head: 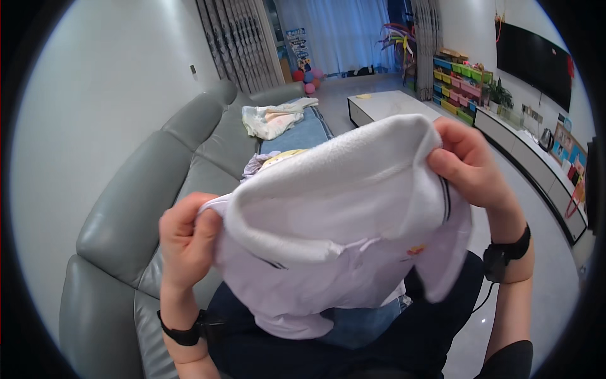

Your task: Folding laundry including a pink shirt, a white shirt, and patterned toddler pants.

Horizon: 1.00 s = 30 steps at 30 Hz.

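A pale lilac collared shirt [303, 284] with a wide white collar [326, 161] hangs stretched between my hands, above my lap. My left hand [189, 237] pinches its shoulder at the left, beside the collar. At the right, my right hand [466, 163] grips the collar's corner between thumb and fingers. Dark stripes run near the collar's ends, and a small red and yellow motif [416, 249] sits on the chest. Below the shirt, blue denim [364, 324] shows on my dark-clad legs. The shirt's lower back part is hidden.
A grey leather sofa [137, 203] runs along the left. On its blue cover [293, 132] lie a crumpled white garment [274, 118] and a yellow and lilac cloth bundle [267, 161]. Ahead stands a white coffee table [388, 106]; a low cabinet [525, 161] lines the right wall.
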Available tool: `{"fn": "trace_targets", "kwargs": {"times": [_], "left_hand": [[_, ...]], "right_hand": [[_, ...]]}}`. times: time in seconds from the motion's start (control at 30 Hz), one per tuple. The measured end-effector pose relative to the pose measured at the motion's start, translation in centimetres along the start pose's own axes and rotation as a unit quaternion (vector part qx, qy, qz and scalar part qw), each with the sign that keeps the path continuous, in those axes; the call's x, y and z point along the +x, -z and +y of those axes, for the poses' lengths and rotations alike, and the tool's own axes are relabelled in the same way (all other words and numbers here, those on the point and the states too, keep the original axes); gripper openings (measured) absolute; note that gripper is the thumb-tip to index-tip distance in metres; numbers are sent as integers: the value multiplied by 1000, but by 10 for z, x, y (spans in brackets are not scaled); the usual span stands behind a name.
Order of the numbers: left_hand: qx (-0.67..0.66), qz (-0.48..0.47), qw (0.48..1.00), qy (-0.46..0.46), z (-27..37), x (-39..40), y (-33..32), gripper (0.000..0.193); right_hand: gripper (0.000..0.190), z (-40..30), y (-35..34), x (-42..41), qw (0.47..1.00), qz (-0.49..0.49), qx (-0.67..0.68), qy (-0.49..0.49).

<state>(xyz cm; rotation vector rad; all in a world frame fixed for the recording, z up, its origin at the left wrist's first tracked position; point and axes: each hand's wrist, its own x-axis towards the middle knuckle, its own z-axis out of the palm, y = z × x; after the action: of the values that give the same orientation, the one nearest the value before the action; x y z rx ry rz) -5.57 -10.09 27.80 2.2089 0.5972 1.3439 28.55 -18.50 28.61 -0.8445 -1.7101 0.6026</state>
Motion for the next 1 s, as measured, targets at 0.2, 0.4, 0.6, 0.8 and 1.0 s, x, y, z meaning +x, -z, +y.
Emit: {"fn": "trace_targets", "kwargs": {"times": [0.2,0.4,0.6,0.8,1.0], "left_hand": [[31,12,999,37,-22,22,2,23],[132,-119,970,165,-154,24,-31,27],[177,-137,942,250,-299,-15,-88,31],[224,-40,940,255,-377,-18,-112,30],[277,-15,930,240,-432,-21,-138,28]], "right_hand": [[20,-13,5,24,991,-14,-130,-28],[24,126,-6,55,968,-75,-166,-171],[23,313,-26,45,922,-169,-263,-226],[16,395,-51,58,927,-24,-278,-251],[16,456,-68,59,932,9,-278,-234]]}}
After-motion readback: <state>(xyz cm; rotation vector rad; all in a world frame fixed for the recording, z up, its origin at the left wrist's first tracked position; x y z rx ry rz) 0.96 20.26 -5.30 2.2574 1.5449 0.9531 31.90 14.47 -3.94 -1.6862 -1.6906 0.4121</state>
